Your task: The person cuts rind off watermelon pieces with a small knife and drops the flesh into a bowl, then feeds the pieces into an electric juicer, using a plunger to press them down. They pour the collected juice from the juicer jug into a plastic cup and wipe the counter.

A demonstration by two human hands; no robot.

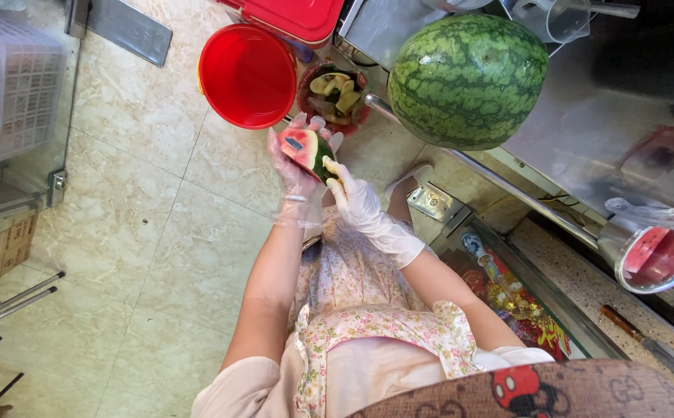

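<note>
The watermelon wedge (306, 149) is cupped in the curled fingers of the gloved left hand (294, 166), above the small red bowl of rind scraps (335, 94). It is best kept steady, fingers clear, so only thin rind is taken. The gloved right hand (355, 199) is pinched at its green edge; whether a blade is gripped cannot be told.

— What can't you make out?
— The knife blade (297, 144) is mostly hidden against the watermelon wedge (306, 149).
— Anything cut off?
— The red bin (294, 15) at the top edge, and the white crate (12, 77) at the left.
</note>
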